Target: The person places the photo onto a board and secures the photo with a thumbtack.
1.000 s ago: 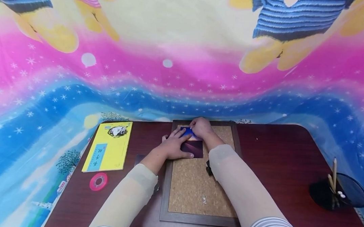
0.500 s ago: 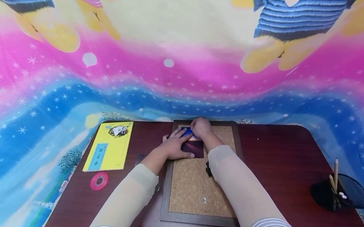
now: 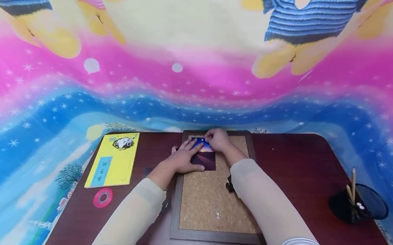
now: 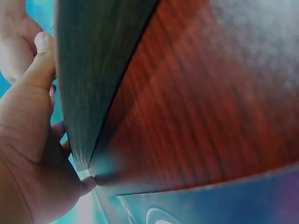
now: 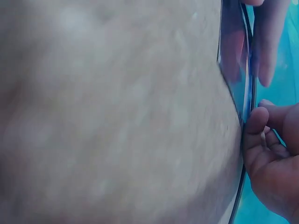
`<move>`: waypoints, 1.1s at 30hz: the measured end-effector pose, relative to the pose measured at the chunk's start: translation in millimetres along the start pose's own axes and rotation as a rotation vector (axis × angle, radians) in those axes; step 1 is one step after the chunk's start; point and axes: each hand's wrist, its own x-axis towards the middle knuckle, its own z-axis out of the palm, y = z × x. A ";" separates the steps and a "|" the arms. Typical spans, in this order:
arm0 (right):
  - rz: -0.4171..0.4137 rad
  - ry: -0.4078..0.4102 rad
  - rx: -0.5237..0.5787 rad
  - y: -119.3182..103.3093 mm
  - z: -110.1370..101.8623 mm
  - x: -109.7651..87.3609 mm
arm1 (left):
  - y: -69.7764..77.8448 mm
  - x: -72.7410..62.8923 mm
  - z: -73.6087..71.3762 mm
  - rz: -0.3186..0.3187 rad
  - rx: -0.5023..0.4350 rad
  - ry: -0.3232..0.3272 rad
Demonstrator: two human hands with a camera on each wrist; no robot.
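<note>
A blue and purple photo print point(image 3: 204, 161) lies near the far end of a framed corkboard point(image 3: 209, 196). My left hand point(image 3: 182, 160) rests on its left side with spread fingers, holding it against the cork. A small white spot, apparently a pushpin head point(image 3: 202, 139), shows at the photo's top. Just right of it, my right hand point(image 3: 218, 139) has curled fingers at the photo's upper edge. Between these fingers, the right wrist view shows a small pale piece point(image 5: 264, 137), apparently another pushpin, partly hidden. In the left wrist view, the board's frame point(image 4: 88, 79) hides the photo.
Left of the board lie a yellow book point(image 3: 115, 163) and a pink tape roll point(image 3: 102, 198). A dark flat item point(image 3: 147, 172) is partly under the left wrist. Small whitish bits point(image 3: 217, 215) lie on the near cork. A black mesh pencil cup point(image 3: 344, 209) stands far right.
My right fingertips have drawn slightly right, away from the white pin head, which now shows uncovered on the photo. The left hand keeps its place. The head view has shifted a little.
</note>
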 end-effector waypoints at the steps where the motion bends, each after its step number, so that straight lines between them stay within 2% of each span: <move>1: -0.005 -0.006 0.008 1.5 -2.5 -1.5 | -0.4 -0.3 -0.3 0.002 -0.001 0.002; 7: -0.032 0.020 0.036 10.5 -17.9 -13.2 | -1.7 -3.3 -0.9 0.028 -0.002 -0.012; 11: -0.059 0.056 0.012 17.4 -29.5 -24.3 | 0.0 -5.2 -0.5 0.033 -0.001 -0.019; 21: -0.066 0.098 -0.033 31.7 -59.4 -55.2 | 0.8 -10.8 -2.3 0.041 -0.031 -0.003; 27: -0.078 0.100 -0.045 46.1 -73.2 -71.2 | 2.2 -22.2 -5.1 0.039 -0.044 0.020; 33: -0.077 0.110 -0.052 61.7 -83.8 -80.5 | -2.6 -34.8 -7.2 0.050 -0.062 0.057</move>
